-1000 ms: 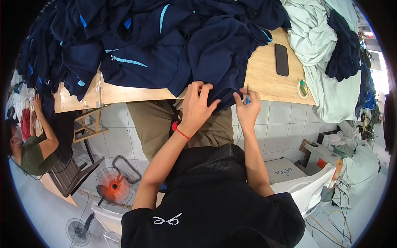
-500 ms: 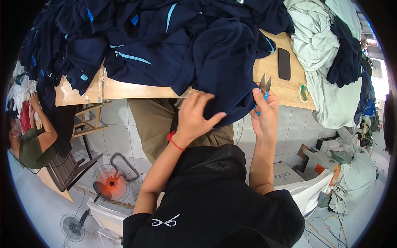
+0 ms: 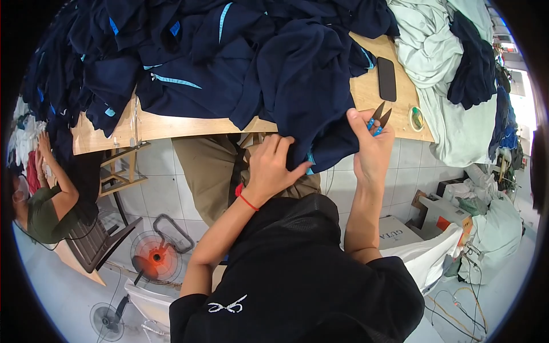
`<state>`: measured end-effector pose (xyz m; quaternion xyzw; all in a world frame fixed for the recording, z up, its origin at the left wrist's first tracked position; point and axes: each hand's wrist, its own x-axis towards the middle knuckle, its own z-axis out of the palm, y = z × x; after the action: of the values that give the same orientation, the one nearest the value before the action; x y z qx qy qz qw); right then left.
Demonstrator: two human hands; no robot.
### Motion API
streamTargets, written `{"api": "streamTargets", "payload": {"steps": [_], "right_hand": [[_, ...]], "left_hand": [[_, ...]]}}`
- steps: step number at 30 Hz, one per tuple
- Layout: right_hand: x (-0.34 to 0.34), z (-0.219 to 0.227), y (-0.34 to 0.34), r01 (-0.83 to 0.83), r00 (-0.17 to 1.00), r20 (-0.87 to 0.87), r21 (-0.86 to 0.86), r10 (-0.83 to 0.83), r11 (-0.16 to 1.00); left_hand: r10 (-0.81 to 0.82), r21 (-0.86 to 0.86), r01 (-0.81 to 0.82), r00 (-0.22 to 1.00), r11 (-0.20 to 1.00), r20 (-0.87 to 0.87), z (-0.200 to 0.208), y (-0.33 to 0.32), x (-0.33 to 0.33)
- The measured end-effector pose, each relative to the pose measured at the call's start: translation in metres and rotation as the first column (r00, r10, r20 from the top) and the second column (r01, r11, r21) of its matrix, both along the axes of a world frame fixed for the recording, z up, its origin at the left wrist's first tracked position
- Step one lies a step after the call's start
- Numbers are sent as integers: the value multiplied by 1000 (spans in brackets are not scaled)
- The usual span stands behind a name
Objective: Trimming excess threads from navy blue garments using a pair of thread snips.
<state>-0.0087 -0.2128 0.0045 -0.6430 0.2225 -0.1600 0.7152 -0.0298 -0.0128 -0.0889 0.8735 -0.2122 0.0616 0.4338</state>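
Observation:
A navy garment (image 3: 303,86) hangs over the near edge of the table towards my lap. My left hand (image 3: 271,167) holds its lower edge, the thumb against a small light blue strip (image 3: 310,162) on the cloth. To the right, my right hand (image 3: 373,137) keeps a pair of thread snips (image 3: 381,119) with blue handles in its curled fingers. The dark blades point up, away from the cloth. The same hand's palm side is beside the garment's right edge; whether its fingers also pinch the fabric I cannot tell.
More navy garments with light blue strips heap across the wooden table (image 3: 197,131). A black phone (image 3: 387,79) and a roll of tape (image 3: 417,118) lie at right, beside pale green cloth (image 3: 437,63). A co-worker (image 3: 51,200) sits far left; an orange fan (image 3: 156,257) stands below.
My left hand has come down onto the garment's edge, and a light blue strip now shows by its thumb. My right hand has shifted right, the snips tilting further right.

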Motion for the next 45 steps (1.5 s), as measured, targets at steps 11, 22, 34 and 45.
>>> {"api": "streamTargets", "payload": {"steps": [11,22,34,45], "right_hand": [[-11,6,-24,-71,988,-80,523,132,850],[-11,-12,-12,-238,949,41,742,312,627],[-8,-41,-21,-162,943,-1,873,333,461],[-6,-34,-5,147,954,-277,766,116,626]], "left_hand": [[-738,-542,-836,311,88,-599,-30,99,26],[-699,-810,-450,712,-377,-70,-34,113,48],[-719,-828,-423,694,-368,-35,36,70,30],[-682,-937,-331,711,-109,-171,54,72,28]]}}
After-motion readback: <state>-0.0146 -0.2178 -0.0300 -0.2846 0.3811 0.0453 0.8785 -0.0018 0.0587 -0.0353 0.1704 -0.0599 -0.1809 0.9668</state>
